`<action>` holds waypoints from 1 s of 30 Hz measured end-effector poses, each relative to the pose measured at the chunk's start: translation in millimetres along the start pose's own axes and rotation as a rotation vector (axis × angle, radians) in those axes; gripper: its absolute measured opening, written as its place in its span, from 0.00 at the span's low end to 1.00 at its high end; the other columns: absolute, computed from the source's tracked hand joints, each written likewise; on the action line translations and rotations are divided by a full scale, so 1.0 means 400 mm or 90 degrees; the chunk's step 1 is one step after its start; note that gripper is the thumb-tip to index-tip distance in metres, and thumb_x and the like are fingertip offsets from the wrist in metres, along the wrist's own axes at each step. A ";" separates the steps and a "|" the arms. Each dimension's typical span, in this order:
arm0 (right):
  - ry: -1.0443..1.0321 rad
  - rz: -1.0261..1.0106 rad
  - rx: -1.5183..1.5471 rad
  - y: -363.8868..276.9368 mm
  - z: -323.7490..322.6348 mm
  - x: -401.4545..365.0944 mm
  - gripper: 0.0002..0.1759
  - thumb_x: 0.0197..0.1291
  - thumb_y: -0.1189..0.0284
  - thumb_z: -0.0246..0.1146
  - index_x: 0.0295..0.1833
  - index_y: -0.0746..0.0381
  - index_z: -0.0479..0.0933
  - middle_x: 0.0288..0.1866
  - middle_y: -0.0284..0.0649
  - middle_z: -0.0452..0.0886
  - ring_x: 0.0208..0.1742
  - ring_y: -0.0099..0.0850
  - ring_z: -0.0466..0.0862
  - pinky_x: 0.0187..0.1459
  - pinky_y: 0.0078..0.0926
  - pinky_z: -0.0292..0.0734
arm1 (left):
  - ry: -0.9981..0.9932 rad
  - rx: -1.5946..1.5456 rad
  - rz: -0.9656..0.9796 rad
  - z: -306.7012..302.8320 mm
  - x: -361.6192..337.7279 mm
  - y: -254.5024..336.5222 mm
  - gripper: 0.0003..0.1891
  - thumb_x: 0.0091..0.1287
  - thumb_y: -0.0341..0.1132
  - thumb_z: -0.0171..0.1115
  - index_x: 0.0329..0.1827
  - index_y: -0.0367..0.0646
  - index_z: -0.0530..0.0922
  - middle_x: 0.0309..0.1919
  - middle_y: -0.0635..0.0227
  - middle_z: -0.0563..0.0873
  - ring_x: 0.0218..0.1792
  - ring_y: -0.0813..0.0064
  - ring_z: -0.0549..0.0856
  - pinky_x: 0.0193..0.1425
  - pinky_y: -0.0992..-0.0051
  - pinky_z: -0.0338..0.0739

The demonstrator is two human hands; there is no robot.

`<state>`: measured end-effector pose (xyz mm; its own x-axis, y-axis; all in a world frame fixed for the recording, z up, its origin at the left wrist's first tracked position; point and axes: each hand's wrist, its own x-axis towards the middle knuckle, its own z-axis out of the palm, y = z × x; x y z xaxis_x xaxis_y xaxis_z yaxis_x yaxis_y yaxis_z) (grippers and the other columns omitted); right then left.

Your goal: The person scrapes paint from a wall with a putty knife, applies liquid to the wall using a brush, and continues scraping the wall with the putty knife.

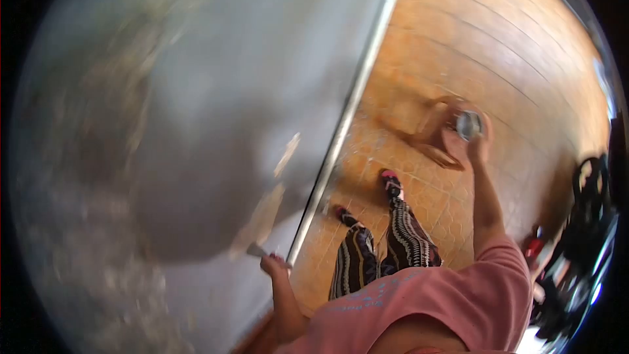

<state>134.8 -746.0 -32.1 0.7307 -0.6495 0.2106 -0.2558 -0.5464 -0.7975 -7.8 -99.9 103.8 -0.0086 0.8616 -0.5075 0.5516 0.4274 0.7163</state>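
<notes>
My left hand (275,265) is closed around a small scraper (256,250) whose flared grey blade is right at the wall (216,157). Pale, streaky patches (265,213) mark the grey-blue surface just past the blade. Out to the right, my right hand (480,149) is closed on a round, light grey container (468,126), seen from above. Under or behind it in this view stands a brownish stool (438,137) with splayed legs; the area is blurred.
A pale skirting edge (354,101) runs between wall and orange tiled floor (472,33). My feet (391,182) stand on the tiles close to the wall. Dark objects (580,223) and a red item (534,244) lie at the far right.
</notes>
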 end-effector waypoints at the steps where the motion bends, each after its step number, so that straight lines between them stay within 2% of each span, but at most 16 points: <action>1: -0.052 0.012 0.132 -0.118 -0.015 0.013 0.33 0.43 0.85 0.42 0.59 0.65 0.72 0.57 0.45 0.76 0.62 0.36 0.73 0.65 0.30 0.63 | 0.004 -0.043 -0.048 0.003 -0.049 0.033 0.08 0.61 0.37 0.48 0.24 0.47 0.67 0.19 0.73 0.69 0.16 0.78 0.66 0.19 0.77 0.61; 3: -0.076 0.021 0.073 0.021 0.026 -0.008 0.33 0.45 0.84 0.42 0.62 0.65 0.70 0.59 0.45 0.75 0.64 0.37 0.72 0.66 0.30 0.62 | -0.070 0.013 -0.022 -0.045 -0.005 0.016 0.10 0.62 0.39 0.54 0.26 0.45 0.69 0.21 0.72 0.72 0.19 0.79 0.69 0.20 0.78 0.64; 5: -0.080 0.106 0.175 0.057 0.035 -0.021 0.33 0.47 0.84 0.44 0.64 0.64 0.69 0.60 0.47 0.74 0.63 0.39 0.73 0.64 0.32 0.64 | -0.114 -0.126 0.035 -0.078 0.058 -0.023 0.04 0.64 0.32 0.54 0.34 0.42 0.71 0.26 0.66 0.77 0.22 0.77 0.74 0.22 0.76 0.71; 7: -0.163 0.097 -0.134 0.067 0.012 -0.043 0.32 0.51 0.81 0.48 0.66 0.65 0.67 0.61 0.49 0.73 0.63 0.41 0.74 0.61 0.38 0.67 | -0.136 -0.159 0.068 -0.091 0.035 -0.020 0.07 0.67 0.32 0.52 0.44 0.41 0.70 0.30 0.62 0.80 0.23 0.72 0.78 0.24 0.71 0.77; 9: -0.103 0.056 -0.155 0.066 -0.006 -0.055 0.25 0.58 0.72 0.53 0.63 0.66 0.70 0.55 0.45 0.78 0.52 0.36 0.81 0.46 0.35 0.76 | -0.103 -0.172 0.091 -0.079 -0.019 -0.007 0.08 0.69 0.33 0.50 0.47 0.39 0.70 0.32 0.61 0.80 0.21 0.72 0.78 0.22 0.72 0.76; 11: -0.142 0.709 -0.063 0.211 -0.014 -0.029 0.17 0.65 0.62 0.52 0.51 0.62 0.77 0.37 0.35 0.82 0.33 0.26 0.81 0.28 0.24 0.73 | -0.091 -0.136 0.134 -0.092 -0.001 -0.024 0.08 0.71 0.33 0.48 0.47 0.39 0.70 0.31 0.62 0.79 0.19 0.73 0.77 0.20 0.74 0.74; 14: -0.188 0.665 0.328 0.317 -0.036 -0.112 0.19 0.68 0.54 0.49 0.39 0.56 0.77 0.21 0.26 0.74 0.20 0.17 0.71 0.18 0.15 0.61 | -0.095 -0.099 0.207 -0.115 0.038 -0.045 0.08 0.72 0.32 0.46 0.47 0.39 0.71 0.29 0.64 0.77 0.17 0.76 0.75 0.17 0.76 0.71; 17: -0.382 0.557 0.586 0.292 0.023 -0.273 0.14 0.67 0.54 0.52 0.33 0.50 0.73 0.18 0.22 0.66 0.15 0.15 0.63 0.15 0.14 0.58 | -0.104 -0.080 0.274 -0.157 0.082 -0.035 0.07 0.72 0.31 0.45 0.45 0.39 0.72 0.27 0.67 0.75 0.15 0.80 0.73 0.17 0.77 0.67; 18: -0.553 0.627 0.612 0.208 0.042 -0.318 0.15 0.66 0.53 0.54 0.33 0.49 0.73 0.17 0.23 0.65 0.14 0.16 0.62 0.14 0.15 0.58 | -0.106 -0.076 0.284 -0.175 0.093 -0.034 0.08 0.72 0.31 0.45 0.43 0.39 0.72 0.27 0.68 0.75 0.15 0.80 0.73 0.18 0.77 0.68; 19: -0.543 0.602 0.543 0.164 0.097 -0.407 0.16 0.66 0.52 0.53 0.32 0.50 0.72 0.17 0.23 0.63 0.14 0.16 0.61 0.14 0.16 0.57 | -0.108 -0.073 0.294 -0.192 0.103 -0.033 0.08 0.73 0.31 0.45 0.42 0.38 0.72 0.27 0.68 0.76 0.16 0.80 0.73 0.18 0.78 0.68; 22: -0.649 0.706 0.531 -0.318 0.173 -0.666 0.12 0.63 0.56 0.55 0.34 0.50 0.71 0.19 0.26 0.67 0.16 0.20 0.66 0.15 0.17 0.58 | -0.137 -0.009 0.365 -0.260 0.121 -0.022 0.10 0.73 0.33 0.45 0.38 0.37 0.73 0.27 0.69 0.76 0.17 0.81 0.74 0.21 0.78 0.68; 23: -0.808 0.752 0.574 -0.398 0.224 -0.738 0.08 0.64 0.60 0.52 0.36 0.50 0.71 0.21 0.26 0.68 0.17 0.21 0.68 0.15 0.17 0.58 | -0.155 -0.005 0.384 -0.280 0.121 -0.011 0.09 0.73 0.33 0.46 0.38 0.38 0.73 0.26 0.70 0.76 0.17 0.82 0.74 0.20 0.79 0.68; 24: -0.860 0.766 0.494 -0.572 0.227 -0.792 0.13 0.67 0.60 0.50 0.49 0.56 0.72 0.30 0.30 0.73 0.22 0.23 0.72 0.19 0.18 0.65 | -0.170 0.001 0.400 -0.306 0.113 -0.004 0.09 0.73 0.33 0.46 0.37 0.39 0.73 0.26 0.70 0.75 0.18 0.83 0.73 0.20 0.80 0.68; 26: -1.013 0.703 0.509 -0.751 0.313 -0.940 0.21 0.65 0.64 0.52 0.60 0.63 0.70 0.33 0.35 0.78 0.24 0.23 0.73 0.19 0.18 0.66 | -0.200 -0.009 0.420 -0.353 0.120 0.011 0.10 0.73 0.34 0.47 0.35 0.39 0.73 0.25 0.72 0.74 0.20 0.85 0.73 0.21 0.82 0.69; 28: -0.955 0.608 0.397 -0.986 0.312 -1.041 0.13 0.64 0.70 0.54 0.51 0.63 0.74 0.31 0.35 0.76 0.24 0.21 0.73 0.18 0.16 0.66 | -0.231 -0.010 0.439 -0.392 0.136 0.029 0.10 0.74 0.35 0.46 0.42 0.38 0.73 0.29 0.72 0.74 0.20 0.84 0.74 0.23 0.81 0.71; 30: -1.013 0.681 0.498 -1.062 0.386 -1.116 0.07 0.64 0.72 0.54 0.44 0.64 0.71 0.30 0.36 0.75 0.25 0.21 0.73 0.17 0.15 0.64 | -0.280 0.036 0.477 -0.434 0.151 0.057 0.12 0.75 0.36 0.46 0.50 0.38 0.73 0.32 0.71 0.74 0.21 0.83 0.75 0.24 0.80 0.72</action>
<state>14.9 -142.2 125.5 0.4075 0.6707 -0.6198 -0.9077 0.2233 -0.3552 -140.6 9.5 172.8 0.6898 0.7215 -0.0597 0.3239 -0.2337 0.9168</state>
